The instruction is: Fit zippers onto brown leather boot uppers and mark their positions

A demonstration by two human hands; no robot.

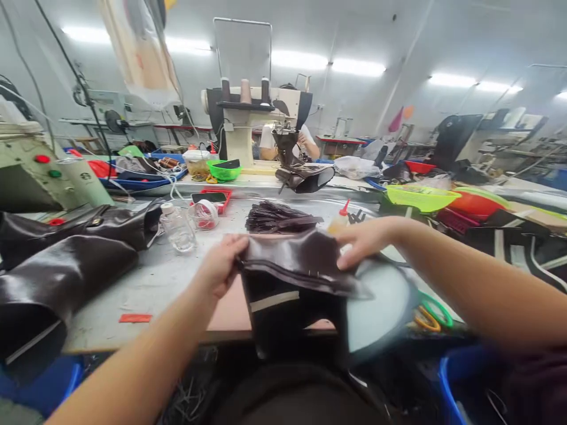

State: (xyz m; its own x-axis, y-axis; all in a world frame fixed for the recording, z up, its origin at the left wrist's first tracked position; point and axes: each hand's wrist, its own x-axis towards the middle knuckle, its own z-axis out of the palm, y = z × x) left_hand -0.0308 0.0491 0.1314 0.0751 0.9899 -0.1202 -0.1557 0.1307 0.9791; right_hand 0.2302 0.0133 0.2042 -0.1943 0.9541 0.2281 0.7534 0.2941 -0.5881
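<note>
A glossy dark brown leather piece (292, 254) with a seam and a black underside spans the space between my hands, over the front edge of the table. My left hand (224, 262) is closed on its upper left corner, fingers curled behind. My right hand (365, 239) grips its upper right end, thumb on the front and fingers partly hidden. A pale strip (274, 301) shows on the black side hanging below. Below my right hand is a rounded, whitish panel (381, 307) with a dark border, blurred; I cannot tell whether it joins the leather piece.
Brown leather pieces (84, 274) lie at left, near a clear bottle (178, 230). A pile of dark strips (279, 217) and a red-tipped glue bottle (340, 218) lie beyond my hands. Green-and-orange-handled scissors (436, 313) are at right. Across the table, a person (310, 144) sits behind a sewing machine (248, 124).
</note>
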